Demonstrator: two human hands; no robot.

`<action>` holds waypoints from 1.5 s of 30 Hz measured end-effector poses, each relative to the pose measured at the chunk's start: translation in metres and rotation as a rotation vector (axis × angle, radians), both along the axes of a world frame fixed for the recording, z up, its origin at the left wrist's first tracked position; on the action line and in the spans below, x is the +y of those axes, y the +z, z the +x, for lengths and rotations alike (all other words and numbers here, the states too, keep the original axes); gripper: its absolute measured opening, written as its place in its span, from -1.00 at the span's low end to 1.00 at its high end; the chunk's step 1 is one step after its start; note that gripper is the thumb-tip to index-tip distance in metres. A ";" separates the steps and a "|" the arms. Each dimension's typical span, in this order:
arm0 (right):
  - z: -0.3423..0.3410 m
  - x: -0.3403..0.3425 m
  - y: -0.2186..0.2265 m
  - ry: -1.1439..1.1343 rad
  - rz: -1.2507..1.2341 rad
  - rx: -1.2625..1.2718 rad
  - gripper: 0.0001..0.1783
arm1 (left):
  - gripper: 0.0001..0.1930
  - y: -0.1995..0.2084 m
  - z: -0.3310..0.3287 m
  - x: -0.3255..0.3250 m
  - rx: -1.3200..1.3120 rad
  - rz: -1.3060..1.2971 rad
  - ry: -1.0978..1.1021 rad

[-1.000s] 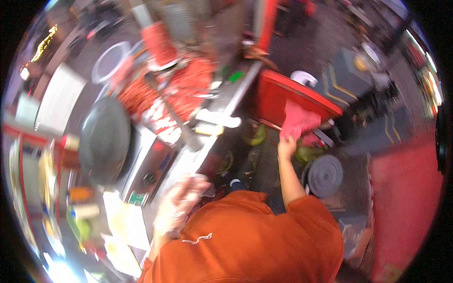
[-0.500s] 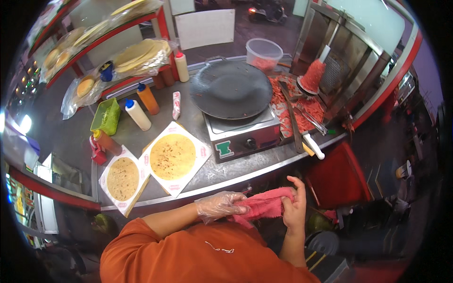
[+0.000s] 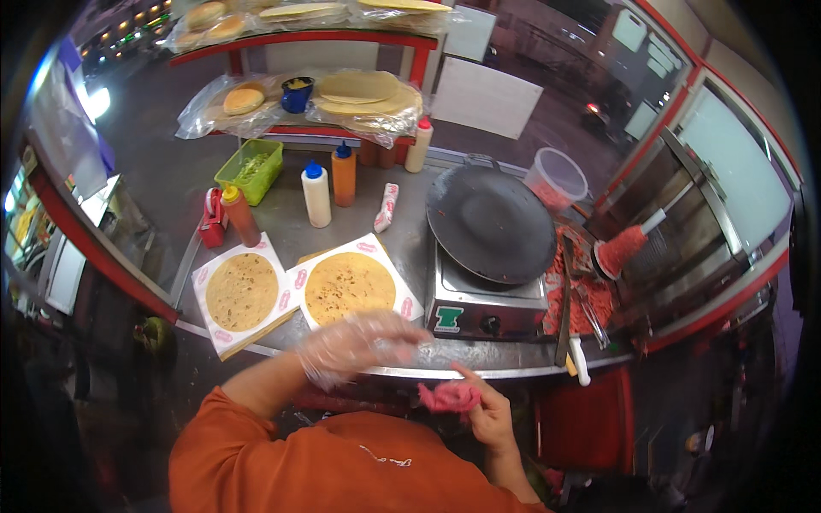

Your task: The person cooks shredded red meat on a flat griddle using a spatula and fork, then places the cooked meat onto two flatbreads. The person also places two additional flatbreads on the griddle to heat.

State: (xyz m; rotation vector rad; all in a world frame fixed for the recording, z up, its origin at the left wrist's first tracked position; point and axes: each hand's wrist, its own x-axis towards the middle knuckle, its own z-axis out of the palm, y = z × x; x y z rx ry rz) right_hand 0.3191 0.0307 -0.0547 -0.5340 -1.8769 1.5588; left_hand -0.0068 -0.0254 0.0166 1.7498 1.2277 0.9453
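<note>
My left hand point(image 3: 363, 346), in a clear plastic glove, is raised over the counter's front edge. It holds nothing, its fingers stretched to the right and a little blurred, and it covers the lower part of a flatbread point(image 3: 346, 282) on white printed paper. A second flatbread point(image 3: 243, 292) on paper lies to its left. Lower down, in front of the counter, my bare right hand point(image 3: 492, 419) is closed on a bunched pink cloth point(image 3: 449, 396), the index finger pointing up. Part of the cloth is hidden behind the fingers.
A dark round griddle point(image 3: 492, 222) sits on a steel burner point(image 3: 479, 299). To its right are chopped red meat point(image 3: 590, 303), a white-handled knife point(image 3: 579, 363) and a meat spit point(image 3: 623, 250). Squeeze bottles point(image 3: 316, 197), a green basket point(image 3: 256, 175) and a bread shelf point(image 3: 299, 132) stand behind.
My left hand has let go of the pink cloth and moved up and left over the counter. My right hand keeps the cloth, now bunched, and sits lower. The view has shifted left.
</note>
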 end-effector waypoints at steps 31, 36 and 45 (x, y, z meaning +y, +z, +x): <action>-0.210 0.497 0.059 -0.088 0.559 -0.732 -0.62 | -0.20 0.128 -0.214 0.358 1.260 -0.018 0.802; -0.216 0.409 0.069 0.632 0.365 -0.651 -0.53 | -0.25 0.132 -0.222 0.360 1.274 -0.065 0.750; 0.010 0.324 0.213 0.459 0.719 -0.948 -0.44 | -0.55 0.110 -0.263 0.352 1.254 0.126 0.715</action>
